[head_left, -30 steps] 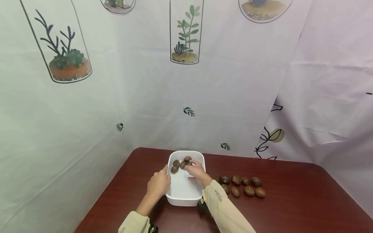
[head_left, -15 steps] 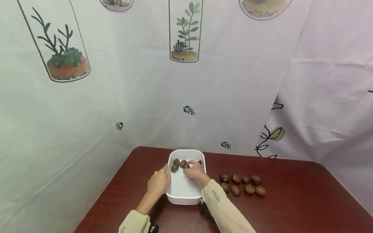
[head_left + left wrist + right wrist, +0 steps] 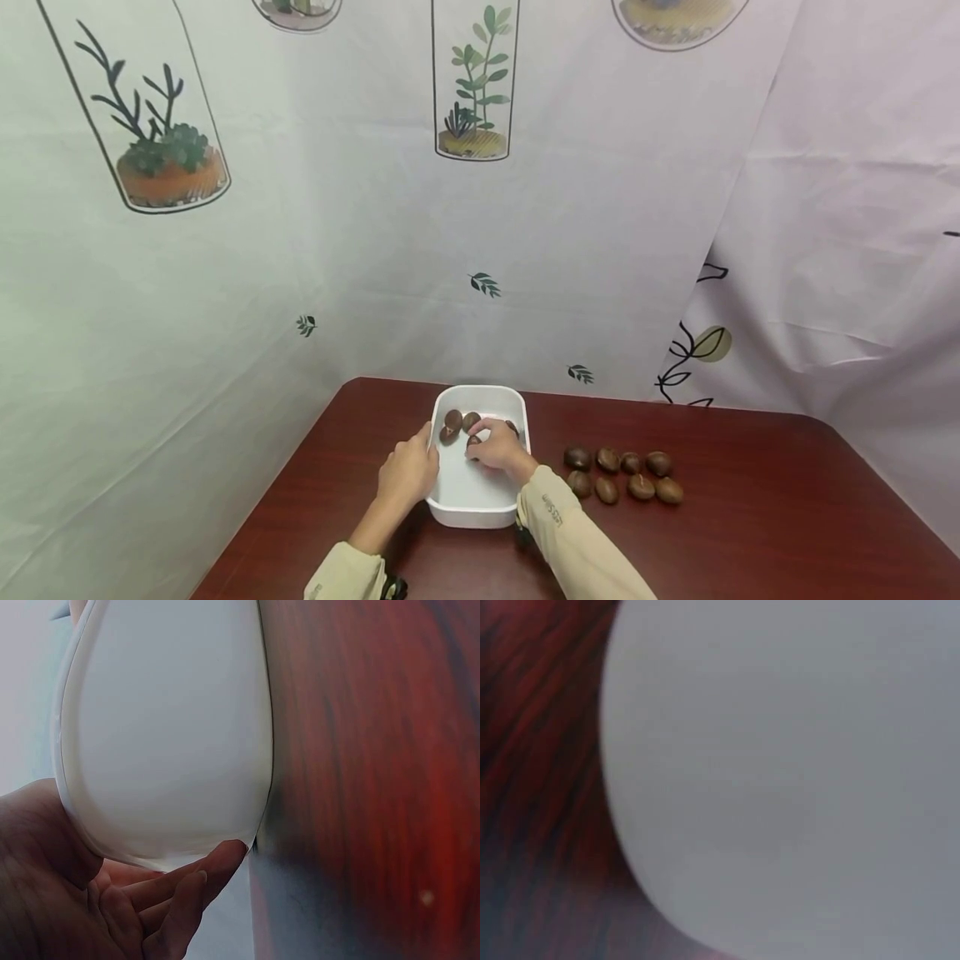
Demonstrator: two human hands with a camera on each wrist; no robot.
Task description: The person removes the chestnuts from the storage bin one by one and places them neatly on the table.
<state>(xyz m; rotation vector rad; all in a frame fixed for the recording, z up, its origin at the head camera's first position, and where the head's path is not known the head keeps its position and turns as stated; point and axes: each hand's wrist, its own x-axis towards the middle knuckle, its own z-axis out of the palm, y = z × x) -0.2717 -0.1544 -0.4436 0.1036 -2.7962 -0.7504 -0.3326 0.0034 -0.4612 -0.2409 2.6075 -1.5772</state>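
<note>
A white rectangular tray [image 3: 480, 518] stands on the table. My left hand [image 3: 408, 471] holds its left wall; in the left wrist view the fingers [image 3: 187, 892] curl against the tray's outer wall [image 3: 172, 735]. Inside the tray, my right hand [image 3: 498, 446] pinches a glossy brown nut-like piece [image 3: 473, 442] between thumb and fingers, low over the white bottom. Two similar brown pieces [image 3: 453, 420] lie together at the tray's far left, one [image 3: 471, 422] near the middle, and another [image 3: 512, 427] by the right wall, partly hidden behind the right hand.
On the dark red table [image 3: 750, 500], right of the tray, several brown nut-like pieces [image 3: 641, 487] lie in two rough rows. A printed fabric backdrop [image 3: 405, 250] rises behind the table and along its left side. The right wrist view shows mostly the tray's blurred wall [image 3: 780, 780].
My right hand has come from the tray's far pieces toward me, with one brown piece now in its fingers. A piece now shows by the right wall. The left hand has kept its hold.
</note>
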